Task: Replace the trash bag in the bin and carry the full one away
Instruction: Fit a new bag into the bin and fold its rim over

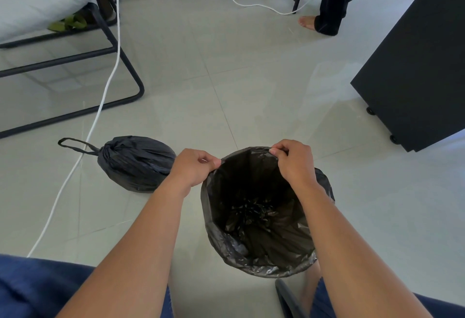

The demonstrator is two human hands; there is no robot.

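A new black trash bag (254, 219) lines a round bin standing on the tiled floor in front of me; its edge is folded over the rim and hides the bin itself. My left hand (193, 166) pinches the bag's edge at the far left of the rim. My right hand (293, 159) pinches the edge at the far side of the rim. The full black bag (136, 164), tied shut with a loop handle stretched out to its left, lies on the floor left of the bin, just beyond my left hand.
A white cable (100, 106) runs across the floor past the full bag. A black metal frame (130, 71) under a white cushion stands at the left. A black cabinet on casters (412, 66) is at the right. Another person's leg and bare foot (308, 22) stand at the back.
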